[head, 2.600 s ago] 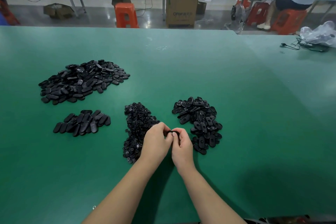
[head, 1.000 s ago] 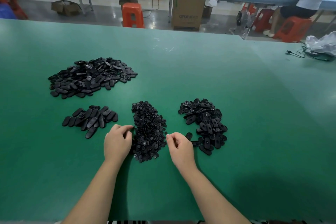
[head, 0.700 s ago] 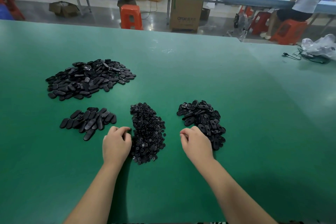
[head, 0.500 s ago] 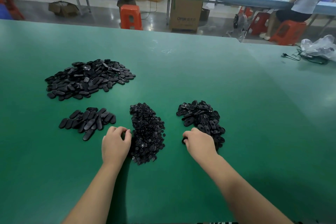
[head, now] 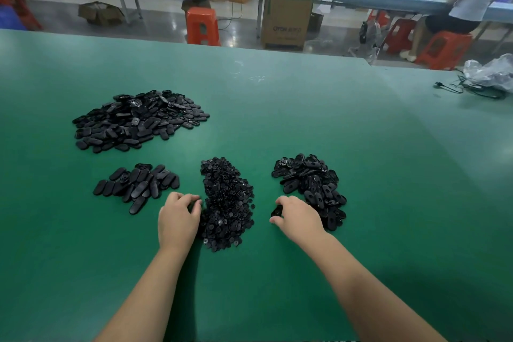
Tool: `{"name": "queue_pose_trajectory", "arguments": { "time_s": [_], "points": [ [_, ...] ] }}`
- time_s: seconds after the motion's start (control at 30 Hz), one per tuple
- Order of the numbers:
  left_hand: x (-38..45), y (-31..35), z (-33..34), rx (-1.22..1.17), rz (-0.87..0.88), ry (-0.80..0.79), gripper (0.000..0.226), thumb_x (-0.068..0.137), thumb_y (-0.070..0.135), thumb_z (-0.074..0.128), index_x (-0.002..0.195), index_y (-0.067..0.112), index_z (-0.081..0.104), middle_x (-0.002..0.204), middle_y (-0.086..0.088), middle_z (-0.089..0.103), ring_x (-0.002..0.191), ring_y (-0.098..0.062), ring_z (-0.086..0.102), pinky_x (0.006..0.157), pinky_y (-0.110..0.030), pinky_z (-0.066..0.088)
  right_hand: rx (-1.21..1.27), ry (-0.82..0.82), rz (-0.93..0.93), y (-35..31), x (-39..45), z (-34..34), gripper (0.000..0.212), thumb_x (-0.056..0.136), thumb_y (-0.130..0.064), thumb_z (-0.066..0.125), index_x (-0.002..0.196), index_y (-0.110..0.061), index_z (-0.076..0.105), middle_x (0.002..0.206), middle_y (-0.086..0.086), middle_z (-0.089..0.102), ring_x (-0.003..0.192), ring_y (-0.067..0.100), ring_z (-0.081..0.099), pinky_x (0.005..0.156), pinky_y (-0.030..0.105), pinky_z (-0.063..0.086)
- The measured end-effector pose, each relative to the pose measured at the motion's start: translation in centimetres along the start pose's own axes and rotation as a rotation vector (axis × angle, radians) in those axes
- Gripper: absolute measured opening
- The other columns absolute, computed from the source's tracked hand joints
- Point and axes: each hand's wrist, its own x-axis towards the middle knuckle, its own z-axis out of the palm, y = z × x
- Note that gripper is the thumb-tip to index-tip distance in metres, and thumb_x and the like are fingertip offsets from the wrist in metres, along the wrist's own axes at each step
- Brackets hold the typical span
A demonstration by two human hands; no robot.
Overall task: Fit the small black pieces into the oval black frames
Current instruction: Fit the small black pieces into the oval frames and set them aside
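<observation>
While both bare forearms reach forward across a green table [head: 277, 108], each hand works at the near edge of a heap of black plastic parts. The left hand [head: 177, 219] rests knuckles-up at the left side of the middle heap, a dense pile of small black pieces [head: 226, 203]; its fingers are curled down into the edge of that pile, but whether they hold a piece cannot be told, because the fingertips are hidden. The right hand [head: 298, 216] sits at the near left corner of the right-hand heap, a pile of oval black frames [head: 311, 186] with openings in their middles. Its fingers are curled, and thumb and forefinger pinch one oval frame [head: 276, 211], which shows dark just left of the knuckles.

To the left of the small pieces lies a low group of closed oval parts [head: 137, 184] spread flat, and farther back on the left sits a much larger heap of similar oval parts [head: 136, 119]. All four heaps lie apart from one another on the table.

Beyond the table's far edge stand an orange stool [head: 202, 25] and a cardboard box [head: 287, 21] on the floor. At the far right a person [head: 472, 0] in a white top sits at a long workbench.
</observation>
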Motion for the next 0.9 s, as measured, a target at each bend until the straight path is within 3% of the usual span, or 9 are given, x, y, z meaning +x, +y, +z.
{"name": "queue_pose_trajectory", "arguments": {
  "time_s": [0.1, 0.27, 0.4, 0.57, 0.77, 0.83, 0.9],
  "points": [
    [0.0, 0.1, -0.1, -0.003, -0.003, -0.001, 0.012, 0.095, 0.027, 0.065, 0.098, 0.021, 0.075, 0.093, 0.009, 0.053, 0.075, -0.020, 0.057, 0.072, -0.038, 0.050, 0.104, -0.031, 0.038, 0.1, 0.4, -0.1, 0.049, 0.096, -0.039, 0.067, 0.136, -0.015, 0.050, 0.120, 0.004, 0.064, 0.108, 0.023, 0.061, 0.086, 0.037, 0.051],
    [-0.1, 0.3, -0.2, 0.000, 0.001, -0.008, 0.008, 0.095, 0.026, 0.064, 0.095, 0.022, 0.071, 0.093, 0.008, 0.055, 0.077, -0.020, 0.057, 0.074, -0.039, 0.051, 0.097, -0.021, 0.062, 0.5, 0.6, -0.4, 0.031, 0.095, -0.041, 0.067, 0.110, -0.020, 0.051, 0.101, 0.000, 0.064, 0.082, 0.019, 0.057, 0.069, 0.032, 0.045],
    [-0.2, 0.3, -0.3, 0.000, 0.001, -0.012, 0.007, 0.095, 0.023, 0.064, 0.094, 0.020, 0.070, 0.093, 0.007, 0.055, 0.079, -0.021, 0.057, 0.075, -0.039, 0.050, 0.119, -0.033, 0.063, 0.8, 0.3, -0.5, 0.032, 0.094, -0.046, 0.066, 0.111, -0.020, 0.057, 0.087, -0.006, 0.057, 0.076, 0.017, 0.057, 0.064, 0.030, 0.043],
    [-0.1, 0.4, -0.3, 0.005, -0.003, -0.015, 0.005, 0.094, 0.022, 0.063, 0.093, 0.021, 0.068, 0.092, 0.008, 0.054, 0.080, -0.019, 0.057, 0.074, -0.038, 0.049, 0.094, -0.066, 0.034, 0.9, 0.2, -0.8, 0.030, 0.091, -0.051, 0.067, 0.101, -0.027, 0.053, 0.085, -0.009, 0.058, 0.072, 0.014, 0.055, 0.055, 0.028, 0.037],
    [-0.1, 0.5, -0.3, 0.000, 0.002, -0.011, 0.004, 0.094, 0.023, 0.064, 0.091, 0.024, 0.067, 0.090, 0.008, 0.054, 0.077, -0.017, 0.056, 0.073, -0.039, 0.050, 0.055, -0.086, -0.018, 0.8, 0.2, -1.5, 0.013, 0.090, -0.037, 0.060, 0.098, -0.027, 0.055, 0.079, -0.011, 0.060, 0.066, 0.010, 0.056, 0.057, 0.027, 0.039],
    [-0.1, 0.6, -0.3, 0.000, 0.002, -0.011, 0.004, 0.094, 0.023, 0.064, 0.091, 0.024, 0.067, 0.089, 0.008, 0.054, 0.077, -0.018, 0.056, 0.073, -0.039, 0.049, 0.170, -0.074, -0.015, 0.9, 0.4, -1.9, 0.013, 0.091, -0.030, 0.057, 0.103, -0.026, 0.059, 0.084, -0.007, 0.064, 0.066, 0.011, 0.058, 0.056, 0.027, 0.043],
    [-0.1, 0.6, -0.3, 0.002, 0.007, -0.012, 0.003, 0.093, 0.022, 0.065, 0.091, 0.023, 0.067, 0.090, 0.007, 0.055, 0.076, -0.018, 0.056, 0.073, -0.039, 0.050, 0.470, -0.063, 0.046, 1.1, 0.7, -2.1, 0.021, 0.095, -0.021, 0.057, 0.116, -0.024, 0.059, 0.089, -0.002, 0.065, 0.065, 0.012, 0.059, 0.058, 0.027, 0.047]
  ]
}}
